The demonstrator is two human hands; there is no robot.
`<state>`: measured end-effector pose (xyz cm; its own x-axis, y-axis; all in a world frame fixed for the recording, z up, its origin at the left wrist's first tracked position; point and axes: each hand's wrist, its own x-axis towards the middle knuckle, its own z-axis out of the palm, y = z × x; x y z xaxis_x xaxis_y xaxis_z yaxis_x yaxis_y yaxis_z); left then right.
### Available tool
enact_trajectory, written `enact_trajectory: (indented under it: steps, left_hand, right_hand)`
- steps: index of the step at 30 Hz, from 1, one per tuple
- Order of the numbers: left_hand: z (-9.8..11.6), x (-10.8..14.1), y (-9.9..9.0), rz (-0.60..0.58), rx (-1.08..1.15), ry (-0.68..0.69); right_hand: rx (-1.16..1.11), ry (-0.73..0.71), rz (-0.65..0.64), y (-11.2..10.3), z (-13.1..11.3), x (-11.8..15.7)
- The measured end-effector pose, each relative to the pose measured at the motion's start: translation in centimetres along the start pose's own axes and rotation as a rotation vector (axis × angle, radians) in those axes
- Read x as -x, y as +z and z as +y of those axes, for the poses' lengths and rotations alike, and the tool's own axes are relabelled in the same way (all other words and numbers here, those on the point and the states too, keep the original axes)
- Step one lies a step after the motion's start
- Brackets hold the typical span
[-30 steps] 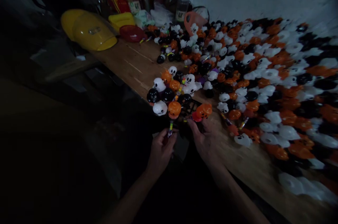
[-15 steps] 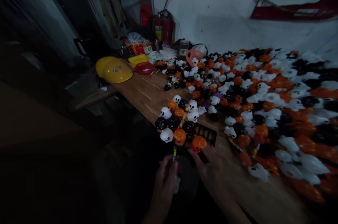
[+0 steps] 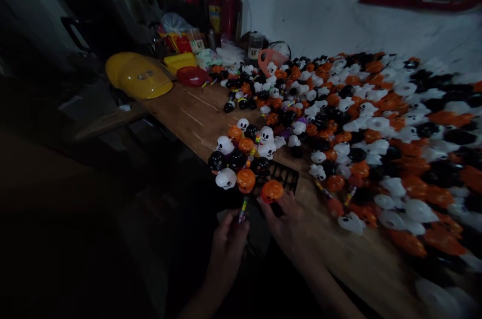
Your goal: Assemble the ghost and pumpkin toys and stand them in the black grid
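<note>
My left hand is closed around a thin clear tube of coloured candy, held upright near the table edge. Its top end meets or overlaps an orange pumpkin head; I cannot tell whether they are joined. My right hand has its fingers and thumb around another orange pumpkin head with a red lower part. Just beyond both hands stands a black slotted rack, partly covered by a cluster of white skull heads, black heads and orange ones.
A large heap of white ghost, orange and black heads spreads over the right of the wooden table. Yellow caps or helmets, a red dish and a yellow tray lie far left. Fire extinguishers stand by the wall.
The view has tilted, so the table and heap appear higher and further left. Both hands keep their holds, with the tube and the pumpkin head barely moved relative to the rack.
</note>
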<state>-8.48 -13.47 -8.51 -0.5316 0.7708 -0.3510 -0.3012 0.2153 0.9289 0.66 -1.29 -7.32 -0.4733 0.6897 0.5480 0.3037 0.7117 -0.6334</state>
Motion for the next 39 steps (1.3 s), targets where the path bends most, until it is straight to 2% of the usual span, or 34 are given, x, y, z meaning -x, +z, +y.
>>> enact_trajectory:
  steps: [4, 10, 17, 25, 31, 35, 39]
  left_hand:
    - [0.8, 0.0, 0.0, -0.049, 0.018, 0.009]
    - [0.9, 0.3, -0.4, -0.104, 0.187, -0.136]
    - [1.3, 0.7, -0.6, -0.075, 0.302, -0.220]
    - [1.1, 0.6, 0.1, -0.022, 0.311, -0.176]
    - [0.2, -0.9, 1.4, -0.004, 0.314, 0.000]
    - [-0.1, -0.5, 1.8, -0.033, 0.296, 0.011]
    - [-0.4, 0.7, 1.1, -0.058, 0.281, -0.016]
  right_hand:
    - [-0.010, 0.020, -0.006, -0.1, 0.2, 0.0]
    - [0.036, 0.058, -0.039, -0.5, 0.0, 0.0]
    - [0.061, 0.028, -0.032, -0.4, 0.4, 0.1]
    - [0.091, -0.040, -0.059, -0.3, 0.1, -0.2]
    - [0.131, -0.075, -0.108, -0.3, -0.1, -0.3]
    - [0.147, -0.099, -0.114, -0.3, -0.1, -0.3]
    - [0.211, -0.129, -0.089, 0.1, 0.0, -0.1]
